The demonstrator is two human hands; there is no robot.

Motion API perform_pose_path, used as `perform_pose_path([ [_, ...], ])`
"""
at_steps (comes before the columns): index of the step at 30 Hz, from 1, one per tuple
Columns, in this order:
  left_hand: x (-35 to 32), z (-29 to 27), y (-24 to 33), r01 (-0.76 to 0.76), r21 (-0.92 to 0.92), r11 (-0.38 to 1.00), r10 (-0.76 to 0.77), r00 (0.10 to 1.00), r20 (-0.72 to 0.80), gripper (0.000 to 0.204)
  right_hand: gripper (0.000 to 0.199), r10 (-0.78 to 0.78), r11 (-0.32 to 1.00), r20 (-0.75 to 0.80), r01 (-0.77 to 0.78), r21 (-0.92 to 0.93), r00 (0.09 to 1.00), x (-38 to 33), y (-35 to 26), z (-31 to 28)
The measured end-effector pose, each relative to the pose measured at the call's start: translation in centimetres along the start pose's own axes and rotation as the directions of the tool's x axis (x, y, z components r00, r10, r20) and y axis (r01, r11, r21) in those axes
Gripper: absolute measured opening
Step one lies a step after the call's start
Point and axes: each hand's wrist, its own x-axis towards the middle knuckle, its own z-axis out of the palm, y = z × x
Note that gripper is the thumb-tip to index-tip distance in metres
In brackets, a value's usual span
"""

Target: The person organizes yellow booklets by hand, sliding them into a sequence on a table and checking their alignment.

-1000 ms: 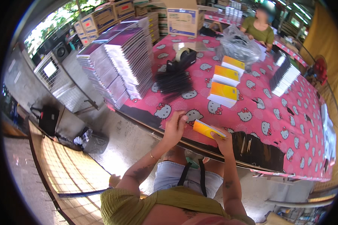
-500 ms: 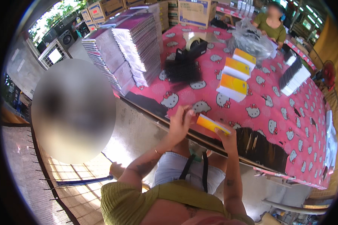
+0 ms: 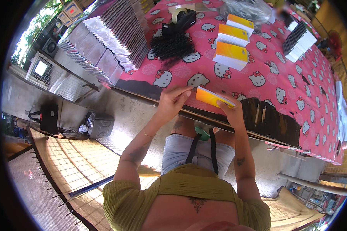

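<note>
My right hand [image 3: 231, 108] grips a small notepad [image 3: 212, 98] with a yellow-orange cover, thumb on top, just above the table's near edge. Close to the notepad's left end, my left hand [image 3: 173, 101] is closed in a pinch. Something thin and dark seems to lie at its fingertips, too small to make out. Beyond my hands lies a loose pile of black spiral binding coils [image 3: 171, 49]. Right of the coils, several stacks of yellow-covered pads [image 3: 230, 54] stand in a row.
Tall stacks of spiral-bound notebooks [image 3: 104, 40] rise at the table's left. A black tape dispenser [image 3: 179, 21] sits behind the coils. Black-coiled white pads [image 3: 297, 43] stand far right, and clear plastic bags [image 3: 248, 9] lie at the back. The pink tablecloth [image 3: 254, 92] is torn near the edge.
My view has tilted downward and the blurred shape at the left has gone from view. My left hand's fingers have closed in beside the notepad's end; my right hand still holds it.
</note>
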Motion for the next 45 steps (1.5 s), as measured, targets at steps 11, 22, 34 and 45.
perform_pose_path([
  [11, 2.3, -0.4, -1.7, -0.023, 0.078, 0.997, 0.012, 0.99, 0.142, 0.018, 0.028, 0.036, 0.999, 0.08, -0.037, 0.011, 0.996, 0.0, -0.1, -0.2],
  [22, 4.9, -0.6, 0.0, -0.278, 0.07, 0.958, 0.231, 0.893, 0.386, 0.024, 0.028, -0.001, 1.0, 0.07, 0.001, 0.007, 0.998, 0.2, -0.7, -0.1],
  [34, -4.5, 5.9, -1.0, -0.311, 0.735, 0.603, 0.201, 0.95, 0.237, 0.081, 0.028, -0.047, 0.998, 0.067, 0.049, -0.026, 0.997, 0.1, -0.4, 0.3],
  [45, 1.3, 4.1, 0.8, -0.325, 0.733, 0.597, 0.17, 0.945, 0.281, 0.061, 0.029, -0.071, 0.997, 0.032, 0.072, -0.028, 0.997, 0.1, -0.1, 0.0],
])
